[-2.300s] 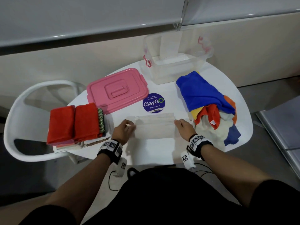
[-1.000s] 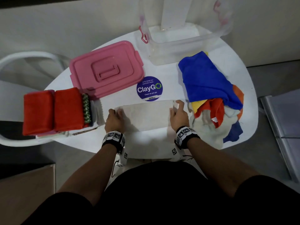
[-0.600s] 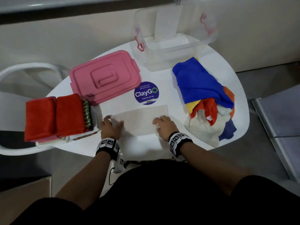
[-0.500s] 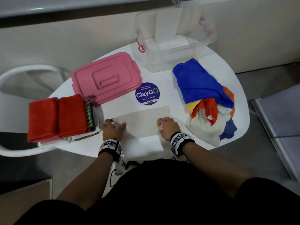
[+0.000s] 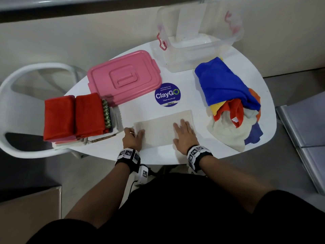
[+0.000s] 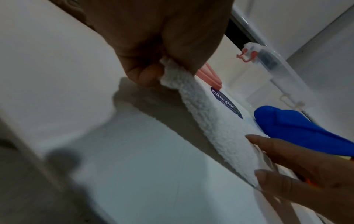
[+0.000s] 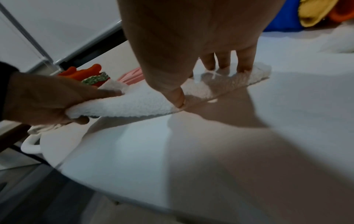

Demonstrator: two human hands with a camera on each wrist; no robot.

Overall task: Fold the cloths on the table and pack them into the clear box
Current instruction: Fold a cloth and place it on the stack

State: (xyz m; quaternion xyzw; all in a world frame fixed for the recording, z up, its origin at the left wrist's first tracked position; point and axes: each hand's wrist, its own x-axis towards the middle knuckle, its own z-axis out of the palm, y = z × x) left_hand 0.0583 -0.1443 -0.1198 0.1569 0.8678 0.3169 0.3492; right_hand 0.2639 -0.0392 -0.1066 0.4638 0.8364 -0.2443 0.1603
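A folded white cloth lies flat on the white table in front of me. My left hand pinches the cloth's left end between thumb and fingers and lifts it slightly. My right hand lies flat, with straight fingers pressing the cloth's right part down. The clear box stands open at the table's far side. A heap of unfolded cloths, blue on top, lies at the right.
The pink lid lies at the far left of the table. A stack of folded red cloths sits on the left edge over a white chair. A round ClayGo sticker marks the table's middle.
My right hand slid from the cloth's far right corner to lie flat on its right part. The left hand stayed at the left end, gripping it. The camera tilted.
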